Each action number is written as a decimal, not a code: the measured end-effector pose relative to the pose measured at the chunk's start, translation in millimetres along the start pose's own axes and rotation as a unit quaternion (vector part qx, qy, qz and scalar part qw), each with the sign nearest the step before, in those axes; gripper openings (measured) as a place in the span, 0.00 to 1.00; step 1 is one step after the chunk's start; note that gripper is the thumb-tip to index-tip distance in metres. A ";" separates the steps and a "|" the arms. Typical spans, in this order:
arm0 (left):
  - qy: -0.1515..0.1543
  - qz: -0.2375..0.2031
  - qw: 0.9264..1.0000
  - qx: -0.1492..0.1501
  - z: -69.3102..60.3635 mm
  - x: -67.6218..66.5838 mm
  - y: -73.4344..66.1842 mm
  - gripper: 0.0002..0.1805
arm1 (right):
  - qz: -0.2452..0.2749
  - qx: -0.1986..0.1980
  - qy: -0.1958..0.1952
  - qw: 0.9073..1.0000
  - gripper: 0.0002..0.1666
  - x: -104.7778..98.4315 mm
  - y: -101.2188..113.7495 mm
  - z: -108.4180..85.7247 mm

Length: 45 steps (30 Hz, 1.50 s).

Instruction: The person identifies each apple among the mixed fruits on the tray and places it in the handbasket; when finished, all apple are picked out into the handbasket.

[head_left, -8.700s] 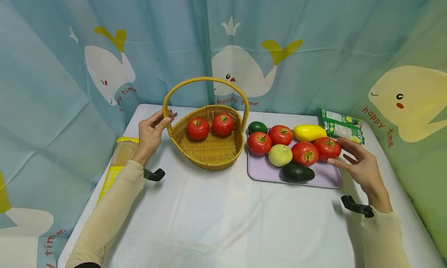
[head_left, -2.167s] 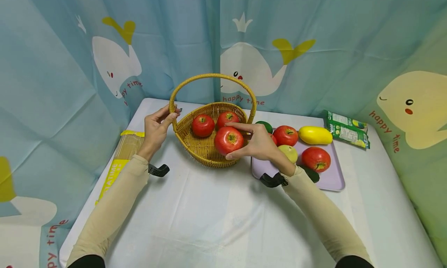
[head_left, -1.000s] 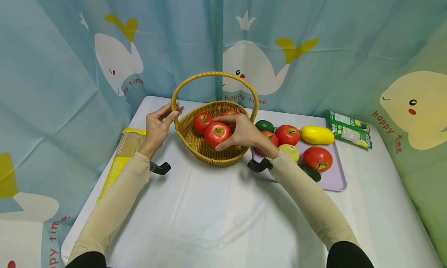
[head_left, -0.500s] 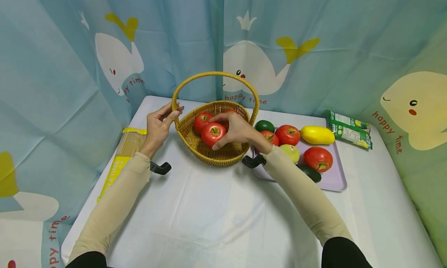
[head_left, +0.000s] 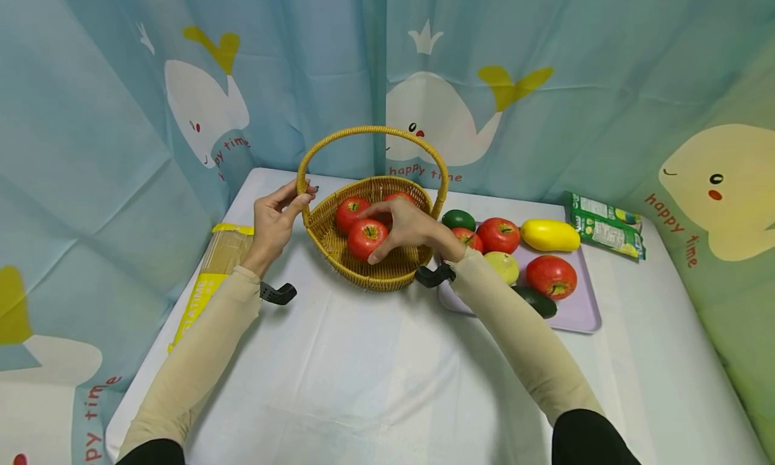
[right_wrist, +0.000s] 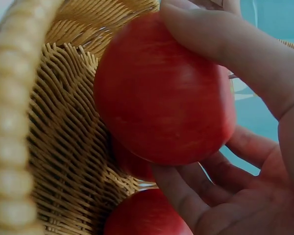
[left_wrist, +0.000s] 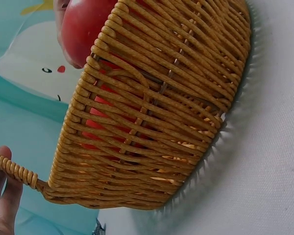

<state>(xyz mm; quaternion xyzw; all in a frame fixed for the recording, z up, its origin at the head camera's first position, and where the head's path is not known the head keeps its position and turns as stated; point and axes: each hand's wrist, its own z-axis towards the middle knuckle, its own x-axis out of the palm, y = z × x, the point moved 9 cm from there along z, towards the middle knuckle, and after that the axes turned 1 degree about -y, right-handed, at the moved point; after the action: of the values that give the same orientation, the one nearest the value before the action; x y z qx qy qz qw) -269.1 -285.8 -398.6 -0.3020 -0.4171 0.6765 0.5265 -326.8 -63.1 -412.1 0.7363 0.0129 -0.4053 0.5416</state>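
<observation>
The left hand (head_left: 272,226) pinches the left side of the wicker basket's handle (head_left: 373,129); in the left wrist view its fingers (left_wrist: 9,196) are round the handle's lower end. Inside the basket (head_left: 381,282), the right hand (head_left: 407,224) grips a red apple (head_left: 366,239) between thumb and fingers. Two more red apples lie behind it, one at the left (head_left: 351,212), the other (head_left: 399,197) partly hidden by the right hand. The right wrist view shows the held apple (right_wrist: 164,93) close up, with another apple (right_wrist: 147,215) below it. Whether the held apple touches the basket floor cannot be told.
Right of the basket, a lilac tray (head_left: 581,310) bears several fruits, among them red apples (head_left: 551,276), a yellow fruit (head_left: 550,235) and a dark green one (head_left: 537,302). Green packets (head_left: 607,226) lie behind it. A yellow-ended pack (head_left: 202,283) lies at the left, beside the left forearm.
The right hand has carried a red apple from the tray leftward into the basket, lowering it slightly at the end. The left hand has kept its hold on the handle.
</observation>
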 end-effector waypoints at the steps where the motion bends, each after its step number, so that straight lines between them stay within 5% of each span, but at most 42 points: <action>1: 0.000 -0.001 1.000 0.000 -0.1 0.2 -0.1 0.18 | -0.002 0.003 0.002 1.000 0.47 0.6 -0.4 0.9; 17: 0.000 -0.002 1.000 0.001 -0.3 0.7 0.5 0.18 | -0.011 0.030 0.024 0.999 0.48 10.6 -5.1 9.3; 45: -0.002 -0.003 1.000 -0.004 -1.5 0.5 -0.2 0.18 | -0.133 0.034 0.122 0.983 0.49 32.6 2.1 23.6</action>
<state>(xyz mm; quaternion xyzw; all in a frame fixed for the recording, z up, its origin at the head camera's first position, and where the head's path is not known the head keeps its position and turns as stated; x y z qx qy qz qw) -267.9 -285.0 -399.2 -0.3017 -0.4214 0.6738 0.5268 -317.7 -96.8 -432.4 0.7898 0.1635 -0.3809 0.4520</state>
